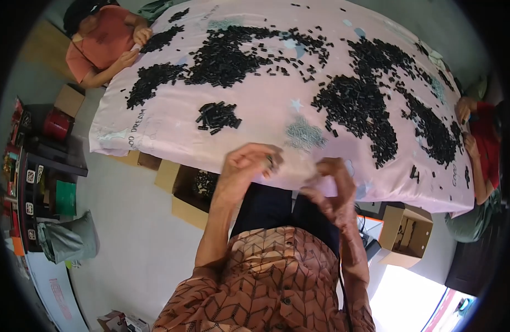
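My left hand [248,166] is raised over the near edge of the cloth-covered table, its fingers closed on a small black cylindrical piece [270,161]. To its right is my right hand [333,185], fingers bent inward and blurred by motion; whether anything is in them cannot be made out. The two hands are apart. Just beyond them lies a loose pile of small silvery parts [306,134]. A small heap of black cylindrical pieces [218,117] sits farther left, and a larger heap of the same black pieces [351,105] spreads to the right.
More black pieces [224,58] cover the far part of the pink cloth [266,102]. One person [108,41] works at the far left, another [484,144] at the right edge. Open cardboard boxes [191,213] stand below the table, beside a grey bag [72,238] and shelf.
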Available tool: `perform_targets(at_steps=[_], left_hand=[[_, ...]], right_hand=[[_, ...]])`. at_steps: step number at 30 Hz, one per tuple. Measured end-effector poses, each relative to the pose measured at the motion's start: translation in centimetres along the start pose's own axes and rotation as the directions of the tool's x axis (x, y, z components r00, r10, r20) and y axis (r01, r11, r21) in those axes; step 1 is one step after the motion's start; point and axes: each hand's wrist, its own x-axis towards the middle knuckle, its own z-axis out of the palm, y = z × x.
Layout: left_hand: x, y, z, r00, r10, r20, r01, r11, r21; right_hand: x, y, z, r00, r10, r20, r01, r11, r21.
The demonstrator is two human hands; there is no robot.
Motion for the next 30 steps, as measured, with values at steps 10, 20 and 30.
perform_targets(at_steps=[10,20,30], left_hand=[[3.5,1.9,-8.3,0.684,0.567,-0.458,-0.236,0.767,0.598],[4.5,1.7,-9.4,0.607,0.737,-0.298,-0.183,0.494,0.850],[6.0,0.3,1.9,0.789,0.604,0.118,-0.486,0.495,0.720]], right_hand=[[-0.4,5.0,-2.8,0.933,0.169,-0.318,-0.218,0.968,-0.125],[-0.4,5.3,-2.5,0.838,0.456,-0.299,-0.396,0.886,0.240],[-0.5,5.6,-2.7,0.853,0.439,-0.283,-0.422,0.898,0.123]])
